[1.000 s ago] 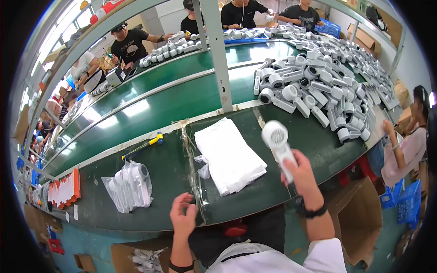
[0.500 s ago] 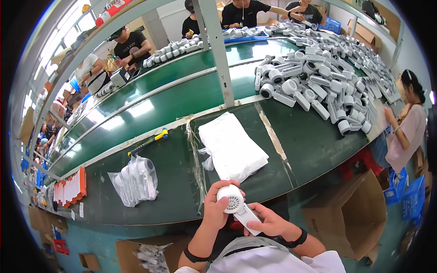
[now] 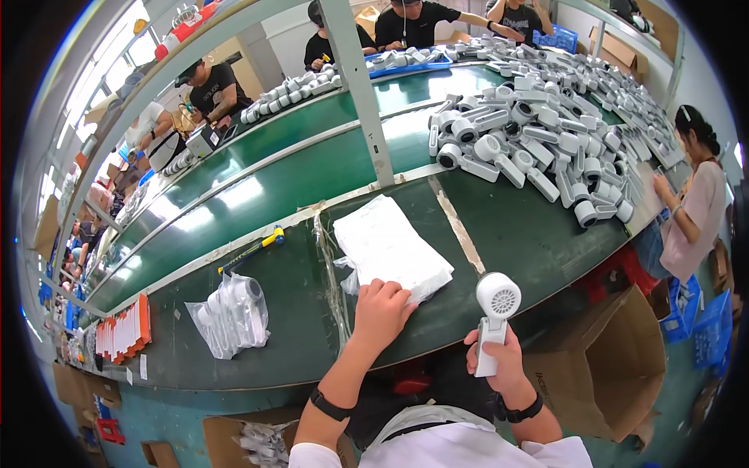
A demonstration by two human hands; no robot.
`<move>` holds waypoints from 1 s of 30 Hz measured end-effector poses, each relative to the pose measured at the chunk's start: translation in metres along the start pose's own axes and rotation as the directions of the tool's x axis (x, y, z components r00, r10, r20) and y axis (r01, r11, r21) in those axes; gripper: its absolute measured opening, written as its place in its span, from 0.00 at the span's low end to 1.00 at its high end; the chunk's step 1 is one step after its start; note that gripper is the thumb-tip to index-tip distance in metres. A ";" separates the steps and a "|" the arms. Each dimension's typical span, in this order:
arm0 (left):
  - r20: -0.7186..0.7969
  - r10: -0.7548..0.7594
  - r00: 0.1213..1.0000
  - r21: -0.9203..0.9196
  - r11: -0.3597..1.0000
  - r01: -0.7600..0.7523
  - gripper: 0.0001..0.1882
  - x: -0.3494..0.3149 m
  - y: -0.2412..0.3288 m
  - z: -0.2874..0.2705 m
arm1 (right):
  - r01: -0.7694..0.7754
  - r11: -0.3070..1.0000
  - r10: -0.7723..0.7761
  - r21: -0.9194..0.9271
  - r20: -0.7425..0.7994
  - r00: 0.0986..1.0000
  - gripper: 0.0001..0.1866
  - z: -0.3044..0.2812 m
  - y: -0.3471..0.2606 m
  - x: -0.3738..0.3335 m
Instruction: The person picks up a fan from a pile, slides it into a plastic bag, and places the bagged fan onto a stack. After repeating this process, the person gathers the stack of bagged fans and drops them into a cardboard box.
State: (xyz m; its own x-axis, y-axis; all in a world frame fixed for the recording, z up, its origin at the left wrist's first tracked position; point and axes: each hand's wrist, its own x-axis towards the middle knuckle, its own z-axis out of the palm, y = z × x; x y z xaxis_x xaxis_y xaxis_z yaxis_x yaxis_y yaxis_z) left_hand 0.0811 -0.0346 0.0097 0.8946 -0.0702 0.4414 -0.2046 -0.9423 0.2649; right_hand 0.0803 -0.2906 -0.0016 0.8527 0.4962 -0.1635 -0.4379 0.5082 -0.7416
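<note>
In my right hand is a white handheld fan, its round grilled head up and its handle wrapped by my fingers. My left hand rests at the near edge of a stack of white plastic bags. Its fingers are bent and slightly apart, with the tips touching the stack; no bag shows lifted in them. Left of the stack lies a clear bag with several white fans inside. Behind that bag is a yellow and dark hand tool.
A large heap of white fans covers the far right of the green table. A metal post rises behind the stack. Orange-and-white boxes stand at left. Open cartons sit below the edge. Co-workers are around the tables.
My left hand has let go of the fan and moved forward to the bag stack. My right hand has carried the fan to the right and tilted its head upward.
</note>
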 end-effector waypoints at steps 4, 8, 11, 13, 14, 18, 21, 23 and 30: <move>0.037 -0.034 0.999 0.016 0.999 0.034 0.09 0.002 -0.007 0.007 | -0.009 0.999 0.012 0.032 -0.093 0.996 0.23 -0.002 0.006 -0.002; 0.074 -0.065 0.995 0.015 0.998 0.064 0.07 0.004 -0.006 0.004 | -0.058 0.998 0.057 -0.017 -0.086 0.995 0.22 0.003 0.008 0.000; 0.074 -0.073 0.995 -0.011 0.997 0.074 0.05 0.008 -0.007 0.000 | -0.048 0.997 0.044 -0.052 -0.076 0.996 0.22 0.005 0.011 0.002; 0.062 -0.072 0.995 -0.035 0.997 0.074 0.05 0.009 -0.007 -0.001 | -0.053 0.998 0.049 -0.045 -0.071 0.996 0.22 0.007 0.011 0.003; 0.060 -0.089 0.994 -0.075 0.993 0.093 0.04 0.009 -0.008 0.000 | -0.057 0.998 0.054 -0.039 -0.067 0.996 0.21 0.007 0.012 0.003; 0.066 -0.128 0.990 -0.182 0.974 0.138 0.04 0.011 -0.011 0.001 | -0.081 0.992 0.074 -0.097 -0.073 0.995 0.20 0.009 0.014 0.003; -0.003 -0.186 0.983 -0.283 0.943 0.178 0.05 0.014 -0.006 -0.002 | -0.093 0.987 0.086 -0.135 -0.058 0.995 0.19 0.011 0.014 0.004; -0.013 -0.209 0.978 -0.326 0.925 0.194 0.05 0.015 -0.005 -0.003 | -0.171 0.973 0.169 -0.157 -0.023 0.985 0.16 0.015 0.011 0.005; -0.064 -0.266 0.962 -0.499 0.843 0.200 0.04 0.014 0.000 -0.010 | -0.245 0.893 0.306 -0.378 0.111 0.946 0.16 0.018 -0.001 0.015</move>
State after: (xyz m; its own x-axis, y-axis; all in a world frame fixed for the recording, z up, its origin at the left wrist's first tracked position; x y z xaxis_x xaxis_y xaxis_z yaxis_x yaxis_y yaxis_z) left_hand 0.0898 -0.0323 0.0245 0.8894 0.2045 0.4088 -0.1914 -0.6455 0.7394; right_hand 0.0885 -0.2704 0.0086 0.6407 0.7027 -0.3094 -0.4918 0.0660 -0.8682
